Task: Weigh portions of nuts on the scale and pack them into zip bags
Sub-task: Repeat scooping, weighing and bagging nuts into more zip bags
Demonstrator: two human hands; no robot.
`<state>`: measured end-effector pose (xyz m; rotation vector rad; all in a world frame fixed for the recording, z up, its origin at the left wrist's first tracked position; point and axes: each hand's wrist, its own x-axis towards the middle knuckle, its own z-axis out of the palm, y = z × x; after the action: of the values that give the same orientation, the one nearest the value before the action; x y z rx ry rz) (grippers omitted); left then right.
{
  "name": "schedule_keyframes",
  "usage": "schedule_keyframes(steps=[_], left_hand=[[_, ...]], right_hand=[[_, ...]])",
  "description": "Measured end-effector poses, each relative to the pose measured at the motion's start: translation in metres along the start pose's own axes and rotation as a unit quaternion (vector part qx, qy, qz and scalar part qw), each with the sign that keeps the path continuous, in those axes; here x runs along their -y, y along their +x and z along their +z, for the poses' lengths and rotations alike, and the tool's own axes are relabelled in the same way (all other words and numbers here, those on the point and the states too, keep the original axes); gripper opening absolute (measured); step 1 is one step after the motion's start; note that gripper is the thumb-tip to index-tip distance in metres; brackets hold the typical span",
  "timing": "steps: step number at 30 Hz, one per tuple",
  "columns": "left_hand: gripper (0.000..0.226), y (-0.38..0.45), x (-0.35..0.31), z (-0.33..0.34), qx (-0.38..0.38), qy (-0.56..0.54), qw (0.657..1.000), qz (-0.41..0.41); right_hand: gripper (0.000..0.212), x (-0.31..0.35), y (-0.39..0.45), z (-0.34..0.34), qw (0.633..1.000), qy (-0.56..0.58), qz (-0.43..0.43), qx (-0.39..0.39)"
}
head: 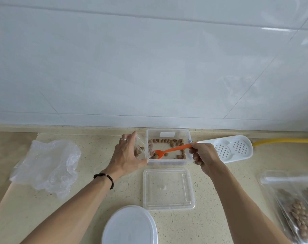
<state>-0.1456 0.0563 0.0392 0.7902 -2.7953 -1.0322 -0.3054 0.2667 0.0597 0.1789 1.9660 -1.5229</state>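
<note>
Nuts (167, 140) line the floor of a clear box (169, 132) at the counter's (97, 191) back edge. Left hand (126, 155) holds an open zip bag (140, 147) against the box; right hand (203, 154) grips an orange spoon (172, 149), its bowl among the nuts. Filled bags (297, 208) lie right, the lid (168, 188) in front.

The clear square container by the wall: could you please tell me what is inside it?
The container holds nuts along its walls and the orange spoon bowl. The left hand and zip bag hide its left side.
</note>
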Motion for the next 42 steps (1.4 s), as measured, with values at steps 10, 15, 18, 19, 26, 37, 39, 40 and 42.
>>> schedule_keyframes(steps=[10,15,18,19,26,37,39,40,42], left_hand=[[0.107,0.008,-0.012,0.001,0.006,0.002,1.0,0.006],[0.102,0.014,-0.031,0.002,0.006,0.001,1.0,0.024],[0.105,0.017,-0.042,-0.001,0.007,-0.035,0.999,0.02],[0.107,0.017,-0.045,-0.003,0.008,-0.049,0.999,0.017],[0.107,0.016,-0.049,-0.009,0.001,-0.112,0.994,0.013],[0.103,0.008,-0.034,-0.008,-0.027,-0.06,0.998,-0.004],[0.102,0.004,-0.025,-0.007,-0.028,-0.053,0.998,-0.01],[0.102,0.003,-0.02,-0.007,-0.026,-0.049,0.998,-0.014],[0.103,0.001,-0.013,-0.007,-0.021,-0.046,0.999,-0.019]], right_hand=[[0.02,0.029,-0.009,-0.025,0.995,0.078,-0.036,-0.047],[0.019,0.058,-0.026,-0.026,0.993,0.066,-0.092,-0.033],[0.022,0.069,-0.04,-0.017,0.986,-0.014,-0.164,0.001],[0.022,0.072,-0.044,-0.013,0.979,-0.051,-0.195,0.011],[0.016,0.084,-0.066,-0.006,0.923,-0.189,-0.33,0.058],[0.02,0.069,-0.062,-0.015,0.937,-0.141,-0.318,-0.04],[0.02,0.052,-0.049,-0.017,0.95,-0.135,-0.274,-0.057],[0.019,0.043,-0.043,-0.017,0.954,-0.142,-0.256,-0.065],[0.019,0.024,-0.03,-0.016,0.956,-0.162,-0.233,-0.074]])
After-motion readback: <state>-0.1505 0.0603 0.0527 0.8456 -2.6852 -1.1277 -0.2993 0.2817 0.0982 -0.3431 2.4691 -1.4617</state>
